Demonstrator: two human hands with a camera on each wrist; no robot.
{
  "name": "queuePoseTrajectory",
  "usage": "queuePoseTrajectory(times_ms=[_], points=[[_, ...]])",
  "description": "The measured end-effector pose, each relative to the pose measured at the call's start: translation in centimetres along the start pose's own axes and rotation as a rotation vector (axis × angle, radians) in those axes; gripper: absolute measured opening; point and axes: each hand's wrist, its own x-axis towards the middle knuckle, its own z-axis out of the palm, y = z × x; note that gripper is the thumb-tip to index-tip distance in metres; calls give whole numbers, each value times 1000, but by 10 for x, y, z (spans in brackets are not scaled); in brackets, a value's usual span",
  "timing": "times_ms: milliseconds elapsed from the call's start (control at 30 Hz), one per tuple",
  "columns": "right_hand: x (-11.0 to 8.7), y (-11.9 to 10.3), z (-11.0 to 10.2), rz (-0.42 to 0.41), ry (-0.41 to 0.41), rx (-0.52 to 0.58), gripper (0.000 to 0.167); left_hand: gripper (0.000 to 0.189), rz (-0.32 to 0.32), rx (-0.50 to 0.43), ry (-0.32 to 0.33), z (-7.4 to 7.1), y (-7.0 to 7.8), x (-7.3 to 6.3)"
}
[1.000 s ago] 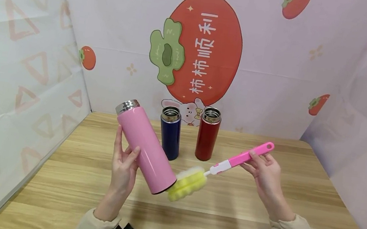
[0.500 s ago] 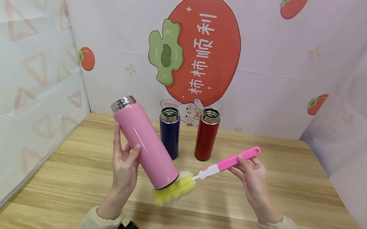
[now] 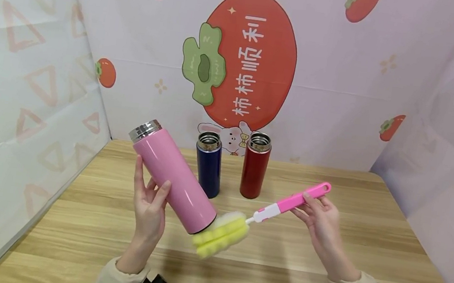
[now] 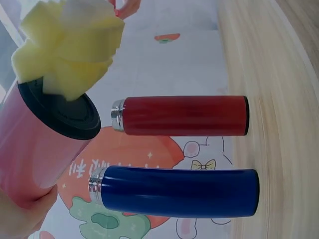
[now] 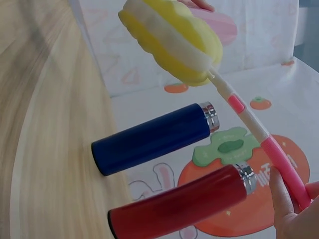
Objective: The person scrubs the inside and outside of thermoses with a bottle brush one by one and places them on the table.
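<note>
My left hand (image 3: 148,212) grips a pink thermos flask (image 3: 175,177) from below, thumb on one side and fingers on the other. It is tilted in the air, steel mouth up to the left and black base (image 4: 62,112) down to the right. In my right hand (image 3: 322,221) is a bottle brush, pinched by its pink handle (image 3: 301,199). Its yellow and white sponge head (image 3: 223,236) lies right at the flask's base and overlaps it in the left wrist view. The flask's opening faces away from the head view, so its inside is hidden.
Behind the hands, a blue flask (image 3: 208,167) and a red flask (image 3: 255,169) stand upright and uncapped on the wooden table (image 3: 118,184). A printed cloth backdrop (image 3: 324,125) rises at the table's back edge, with similar cloth at both sides.
The brush moved left and down along the flask's base, then slightly back to the right. The pink flask shifted a little left and tilts further over. The blue and red flasks stayed put.
</note>
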Motion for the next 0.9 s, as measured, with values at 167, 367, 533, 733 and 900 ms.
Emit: queuePoseTrajectory(times_ms=[167,367,533,733,900], points=[[1,-8,-7,-38,-1,47,5,72,3,-8,-4,-4,1,-2],[4,-13,-12,-70,-2,94,7,71,5,-17,-12,-6,4,-4],[6,-17,-14,-69,13,83,4,71,7,-35,-19,-5,7,-6],[9,-16,-13,-52,29,88,4,71,19,-49,-35,-4,11,-8],[10,-11,-7,-26,52,80,4,70,24,-63,-41,-1,14,-9]])
